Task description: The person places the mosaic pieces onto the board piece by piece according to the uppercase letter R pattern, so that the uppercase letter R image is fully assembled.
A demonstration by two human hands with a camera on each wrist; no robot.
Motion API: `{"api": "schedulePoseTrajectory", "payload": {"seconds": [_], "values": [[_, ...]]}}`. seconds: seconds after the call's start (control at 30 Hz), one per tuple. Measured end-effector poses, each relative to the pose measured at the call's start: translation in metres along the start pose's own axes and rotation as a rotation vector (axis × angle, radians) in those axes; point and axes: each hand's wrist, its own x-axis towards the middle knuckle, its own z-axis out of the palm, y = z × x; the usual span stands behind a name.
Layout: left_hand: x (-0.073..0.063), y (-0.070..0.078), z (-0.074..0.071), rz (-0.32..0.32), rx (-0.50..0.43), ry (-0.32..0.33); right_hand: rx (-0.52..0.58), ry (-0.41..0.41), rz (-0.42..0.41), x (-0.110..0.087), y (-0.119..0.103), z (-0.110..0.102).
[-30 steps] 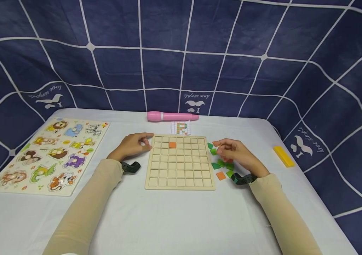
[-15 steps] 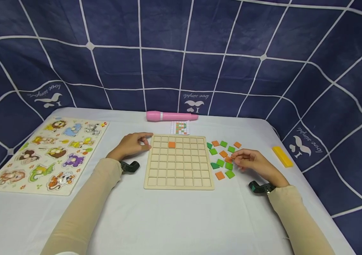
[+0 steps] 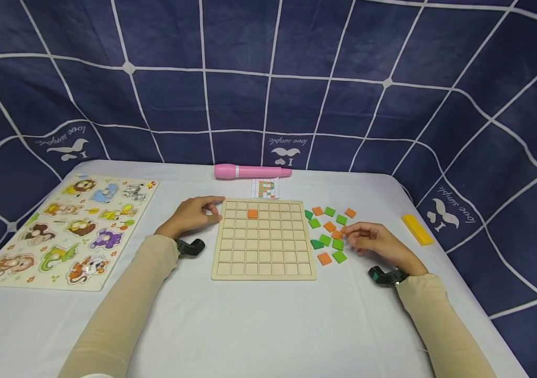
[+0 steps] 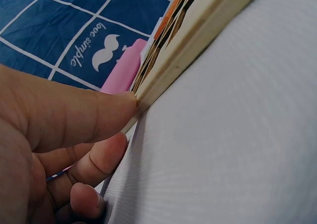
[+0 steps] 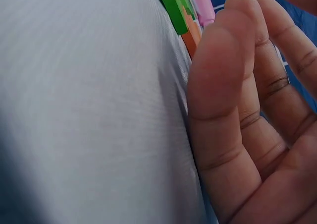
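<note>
A square wooden grid board lies on the table with one orange tile set in a cell near its top. At the board's left edge is my left hand, its thumb and index fingertips touching the edge and corner. The left wrist view shows the thumb against the board's side, the other fingers bent below. Right of the board, my right hand pinches an orange square tile at the pile's edge. Most of that tile is hidden by fingers. Green tiles and orange tiles lie around it.
A small pattern card lies behind the board, with a pink microphone-shaped pen beyond it. An animal puzzle board covers the left of the table. At the right sits a yellow bar. A dark checked cloth hangs behind.
My right hand has moved right from over the loose tiles to the pile's outer edge, uncovering several of them. It has stayed there over the last half second. My left hand stays at the board.
</note>
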Motion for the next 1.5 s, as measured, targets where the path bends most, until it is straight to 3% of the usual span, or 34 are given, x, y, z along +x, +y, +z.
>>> {"api": "schedulePoseTrajectory", "payload": {"seconds": [0.33,0.6,0.83,1.2,1.5], "values": [[-0.0007,-0.0005,-0.0006,0.010,0.001,0.002,-0.031,-0.120,-0.103,0.0010,0.0032,0.0023],[-0.0008,-0.0038,0.0008,0.015,0.001,0.006,-0.142,-0.206,-0.158,0.0021,0.0030,0.0033],[-0.0003,-0.0044,0.0008,0.019,0.004,0.010,-0.236,-0.226,-0.176,0.0032,-0.0002,0.0074],[-0.0012,-0.0035,0.0004,0.016,0.001,0.007,-0.251,-0.220,-0.132,0.0016,-0.0004,0.0089],[-0.0008,-0.0027,0.0005,0.014,0.000,0.009,-0.277,-0.220,-0.144,0.0011,-0.0002,0.0072]]}}
